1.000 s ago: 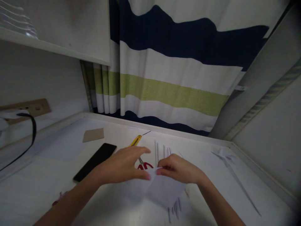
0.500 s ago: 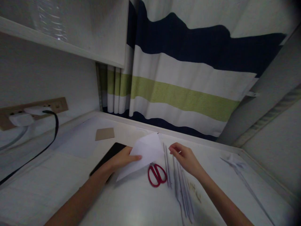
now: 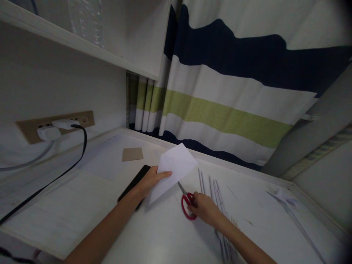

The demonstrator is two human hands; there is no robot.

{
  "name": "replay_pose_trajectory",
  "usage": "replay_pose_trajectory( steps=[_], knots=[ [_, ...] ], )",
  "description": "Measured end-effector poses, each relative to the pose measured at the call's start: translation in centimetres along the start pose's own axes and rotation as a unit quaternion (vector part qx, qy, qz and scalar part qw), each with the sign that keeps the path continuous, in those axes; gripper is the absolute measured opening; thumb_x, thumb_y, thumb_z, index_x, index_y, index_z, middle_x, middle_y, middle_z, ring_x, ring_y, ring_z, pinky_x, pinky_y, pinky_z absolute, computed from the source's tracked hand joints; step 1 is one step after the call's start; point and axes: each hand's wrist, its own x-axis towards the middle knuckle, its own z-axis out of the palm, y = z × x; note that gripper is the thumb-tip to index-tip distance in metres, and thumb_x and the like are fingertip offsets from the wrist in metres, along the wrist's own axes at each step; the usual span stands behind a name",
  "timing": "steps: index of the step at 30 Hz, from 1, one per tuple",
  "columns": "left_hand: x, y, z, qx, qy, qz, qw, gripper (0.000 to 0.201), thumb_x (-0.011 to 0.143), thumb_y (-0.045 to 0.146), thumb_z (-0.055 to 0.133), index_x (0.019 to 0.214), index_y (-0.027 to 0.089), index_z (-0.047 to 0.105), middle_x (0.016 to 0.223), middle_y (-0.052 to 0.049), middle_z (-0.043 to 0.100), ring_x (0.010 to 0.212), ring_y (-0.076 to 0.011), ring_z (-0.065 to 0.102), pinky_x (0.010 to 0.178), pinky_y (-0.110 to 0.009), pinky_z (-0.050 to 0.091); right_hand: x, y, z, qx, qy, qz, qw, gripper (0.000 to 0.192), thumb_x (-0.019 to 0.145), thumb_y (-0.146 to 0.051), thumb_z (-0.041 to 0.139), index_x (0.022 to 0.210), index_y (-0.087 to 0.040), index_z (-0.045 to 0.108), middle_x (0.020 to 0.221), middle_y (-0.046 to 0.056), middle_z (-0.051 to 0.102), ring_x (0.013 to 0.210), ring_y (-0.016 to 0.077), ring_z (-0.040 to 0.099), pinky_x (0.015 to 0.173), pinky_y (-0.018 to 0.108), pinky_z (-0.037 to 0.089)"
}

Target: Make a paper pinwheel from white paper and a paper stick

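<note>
My left hand (image 3: 154, 180) pinches a white sheet of paper (image 3: 176, 165) by its left side, thumb on top, and holds it tilted over the desk. The red-handled scissors (image 3: 184, 203) are in my right hand (image 3: 205, 208), whose fingers close round the right handle loop. Their blades point toward the paper, the tip close to its lower edge. Beneath my left wrist lies a black phone (image 3: 134, 183). Several thin rolled paper sticks (image 3: 217, 194) lie beside and partly under my right hand and forearm.
A brown card (image 3: 132, 154) and a large white sheet (image 3: 101, 161) lie at the back left. A wall socket (image 3: 57, 126) holds plugs, with a black cable (image 3: 63, 167) running along the left. At the right lies a long paper stick (image 3: 299, 223). A striped curtain (image 3: 225, 113) hangs behind.
My right hand has come down from above the paper sticks and taken hold of the scissors. The left hand still holds the paper, and the whole view has shifted slightly.
</note>
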Motion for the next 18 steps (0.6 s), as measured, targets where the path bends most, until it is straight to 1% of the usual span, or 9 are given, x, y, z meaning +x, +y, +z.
replay_pose_trajectory(
  steps=[3,5,7,9,10,12,14,16,18],
  knots=[
    [-0.2,0.0,0.2,-0.014,0.001,0.005,1.0,0.029,0.061,0.03,0.07,0.079,0.008,0.065,0.072,-0.007,0.069,0.06,-0.018,0.061,0.052,-0.024,0.044,-0.6,0.9,-1.6,0.09,-0.005,0.0,0.996,0.022,0.085,-0.027,0.052,0.104,-0.015,0.054,0.103,0.006,0.058,0.085,0.0185,0.058,0.072,0.038,0.049],
    [-0.4,0.0,0.4,-0.025,0.0,0.007,1.0,0.027,0.061,0.029,0.07,0.078,0.009,0.065,0.072,-0.006,0.069,0.059,-0.0172,0.061,0.052,-0.023,0.043,-1.9,1.8,-3.3,0.175,-0.006,-0.008,0.984,0.019,0.085,-0.03,0.051,0.092,-0.013,0.057,0.087,0.002,0.061,0.071,0.0146,0.059,0.064,0.032,0.049],
    [-0.6,0.1,0.6,-0.036,-0.005,0.008,0.999,0.025,0.061,0.028,0.071,0.076,0.009,0.065,0.069,-0.005,0.068,0.056,-0.0158,0.06,0.05,-0.023,0.042,-3.8,2.7,-4.8,0.276,0.005,-0.013,0.961,0.028,0.081,-0.04,0.052,0.079,-0.013,0.056,0.064,0.0,0.058,0.055,0.0129,0.056,0.053,0.028,0.045],
    [-0.8,0.1,1.0,-0.046,-0.014,0.009,0.999,0.024,0.061,0.028,0.071,0.076,0.009,0.065,0.067,-0.004,0.068,0.054,-0.0147,0.058,0.05,-0.022,0.042,-5.9,3.5,-5.4,0.366,0.031,-0.017,0.93,0.041,0.074,-0.054,0.051,0.08,-0.014,0.057,0.059,0.0,0.055,0.051,0.014,0.053,0.049,0.028,0.042],
    [-0.9,0.1,1.2,-0.051,-0.018,0.009,0.998,0.024,0.061,0.028,0.071,0.076,0.01,0.065,0.066,-0.004,0.068,0.054,-0.0145,0.058,0.05,-0.022,0.042,-6.9,3.7,-5.4,0.405,0.051,-0.017,0.913,0.046,0.067,-0.059,0.055,0.08,-0.015,0.057,0.058,-0.001,0.053,0.049,0.0145,0.052,0.048,0.028,0.04],
    [-1.0,0.0,1.7,-0.059,-0.023,0.009,0.998,0.024,0.062,0.028,0.07,0.077,0.01,0.065,0.066,-0.004,0.067,0.054,-0.0143,0.058,0.05,-0.022,0.042,-8.6,3.9,-4.5,0.466,0.095,-0.015,0.88,0.05,0.051,-0.058,0.068,0.08,-0.018,0.059,0.061,0.0,0.054,0.054,0.0162,0.053,0.052,0.029,0.041],
    [-1.1,-0.4,2.5,-0.065,-0.027,0.006,0.998,0.025,0.062,0.028,0.071,0.077,0.01,0.065,0.067,-0.004,0.067,0.055,-0.0146,0.058,0.05,-0.022,0.042,-9.6,3.8,-3.2,0.505,0.135,-0.013,0.852,0.054,0.043,-0.056,0.073,0.082,-0.021,0.061,0.061,-0.001,0.054,0.056,0.0171,0.053,0.053,0.029,0.042],
    [-1.2,-0.9,3.7,-0.067,-0.035,0.001,0.997,0.026,0.06,0.028,0.072,0.076,0.01,0.065,0.067,-0.004,0.067,0.056,-0.0146,0.058,0.05,-0.022,0.042,-10.0,3.3,-2.1,0.52,0.167,-0.011,0.838,0.049,0.042,-0.052,0.075,0.078,-0.022,0.063,0.057,-0.002,0.053,0.052,0.0158,0.051,0.05,0.028,0.041],
    [-1.5,-1.5,5.3,-0.069,-0.053,-0.005,0.996,0.026,0.06,0.029,0.073,0.075,0.009,0.066,0.067,-0.004,0.067,0.056,-0.0148,0.058,0.051,-0.022,0.042,-9.9,2.8,-1.4,0.514,0.197,-0.003,0.835,0.035,0.048,-0.043,0.077,0.071,-0.02,0.065,0.055,-0.001,0.056,0.051,0.0151,0.052,0.049,0.026,0.04]
  ],
)
